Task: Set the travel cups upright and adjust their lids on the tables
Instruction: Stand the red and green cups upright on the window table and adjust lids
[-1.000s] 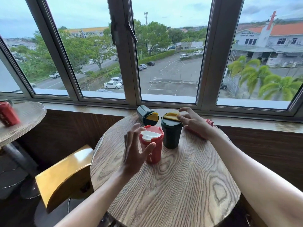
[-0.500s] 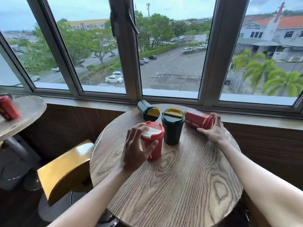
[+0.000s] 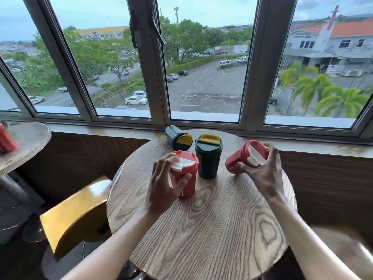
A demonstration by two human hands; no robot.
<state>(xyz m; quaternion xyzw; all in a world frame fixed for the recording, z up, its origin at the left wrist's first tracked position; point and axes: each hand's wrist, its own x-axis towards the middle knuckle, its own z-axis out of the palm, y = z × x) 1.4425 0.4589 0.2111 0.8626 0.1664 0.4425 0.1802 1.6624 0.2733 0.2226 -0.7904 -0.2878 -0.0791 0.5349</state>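
Observation:
On the round wooden table (image 3: 201, 235) a red travel cup with a white lid (image 3: 185, 178) stands upright; my left hand (image 3: 163, 188) curls around its left side, fingertips on the lid. My right hand (image 3: 264, 174) grips a second red cup (image 3: 240, 156) by its white lid end and holds it tilted, its base low over the table. A dark green cup with a yellow lid (image 3: 207, 158) stands upright between the two red ones. Behind it another dark green cup (image 3: 178, 138) lies on its side, yellow lid facing me.
A window sill (image 3: 302, 142) and wood-panelled wall run right behind the table. A yellow wooden chair (image 3: 74, 215) sits at the table's left. A second round table (image 3: 26, 142) at the far left carries a red cup (image 3: 7, 139), blurred at the frame edge.
My right hand has taken hold of the red cup that lay on its side at the back right and lifted its lid end up and toward me. My left hand stayed on the upright red cup.

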